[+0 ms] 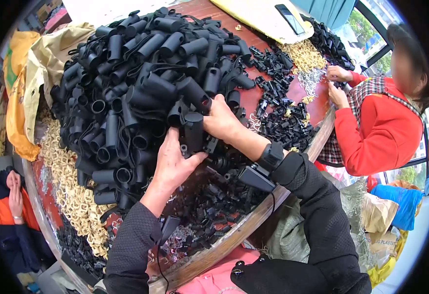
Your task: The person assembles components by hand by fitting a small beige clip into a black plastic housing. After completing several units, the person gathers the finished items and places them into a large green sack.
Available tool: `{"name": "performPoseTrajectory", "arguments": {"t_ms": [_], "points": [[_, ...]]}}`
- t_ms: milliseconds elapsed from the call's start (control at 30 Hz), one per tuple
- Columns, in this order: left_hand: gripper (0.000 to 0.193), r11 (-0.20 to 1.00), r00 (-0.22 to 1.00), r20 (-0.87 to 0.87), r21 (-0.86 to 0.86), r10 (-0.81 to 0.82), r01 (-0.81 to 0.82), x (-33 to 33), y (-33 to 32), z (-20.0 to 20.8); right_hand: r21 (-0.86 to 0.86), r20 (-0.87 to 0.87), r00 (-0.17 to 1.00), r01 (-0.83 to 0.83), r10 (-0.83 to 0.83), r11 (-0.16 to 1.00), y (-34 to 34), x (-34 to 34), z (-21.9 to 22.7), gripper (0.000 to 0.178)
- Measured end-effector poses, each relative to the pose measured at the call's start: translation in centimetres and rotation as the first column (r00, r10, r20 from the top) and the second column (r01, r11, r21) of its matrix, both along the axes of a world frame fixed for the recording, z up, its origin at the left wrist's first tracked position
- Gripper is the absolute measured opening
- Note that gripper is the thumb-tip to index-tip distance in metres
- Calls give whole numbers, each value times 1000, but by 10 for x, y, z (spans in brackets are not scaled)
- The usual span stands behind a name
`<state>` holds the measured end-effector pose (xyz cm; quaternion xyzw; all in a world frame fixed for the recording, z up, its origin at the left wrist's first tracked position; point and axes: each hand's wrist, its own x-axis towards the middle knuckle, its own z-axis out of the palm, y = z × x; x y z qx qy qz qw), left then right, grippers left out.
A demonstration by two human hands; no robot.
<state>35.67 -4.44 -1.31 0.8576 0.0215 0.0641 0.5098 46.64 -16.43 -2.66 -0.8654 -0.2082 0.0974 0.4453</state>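
At the front of a big heap of black tubes [151, 46], my two hands close in on one upright black tube [193, 130]. My left hand [173, 159] is curled around its lower part, with the thumb stretched across beneath it. From the other side my right hand [224, 120] grips at the same tube; its fingertips are partly hidden among neighbouring tubes. A small dark part [210, 144] shows by my left thumb, too unclear to name. Black straps are attached to many tubes in the heap.
Tan rings or buckles [72, 191] lie left of the heap. Small black plastic parts [219, 196] cover the near table, whose wooden edge [224, 237] runs before me. At right a co-worker in red [381, 127] handles small parts. A phone [290, 19] rests on a yellow sheet.
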Motion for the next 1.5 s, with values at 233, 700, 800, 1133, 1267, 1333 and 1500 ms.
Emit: {"name": "performPoseTrajectory", "arguments": {"t_ms": [233, 700, 800, 1133, 1267, 1333, 1500], "points": [[50, 977, 996, -7, -197, 86, -85, -51, 17, 13, 62, 247, 961, -145, 126, 987, 22, -40, 13, 42], [42, 920, 935, -12, -173, 354, -351, -102, 35, 23, -29, 284, 862, -430, 419, 903, -15, -39, 67, 30], [46, 900, 904, 67, -143, 423, -411, -105, 39, 11, -203, 390, 853, -288, 347, 936, -57, -22, 43, 30], [54, 919, 947, 152, 242, 282, -312, -108, 19, 6, -197, 321, 868, -331, 380, 923, -51, -56, 8, 38], [56, 906, 955, 141, 308, 260, -292, -126, 16, 9, -302, 374, 862, -235, 342, 924, -50, -65, 21, 38], [57, 922, 962, 77, 274, 261, -272, -138, 14, 11, -269, 365, 877, -221, 311, 938, -40, -72, 16, 38], [56, 932, 969, 55, 266, 241, -247, -174, 8, 17, -329, 404, 894, -55, 193, 943, -24, -85, 16, 36]]}}
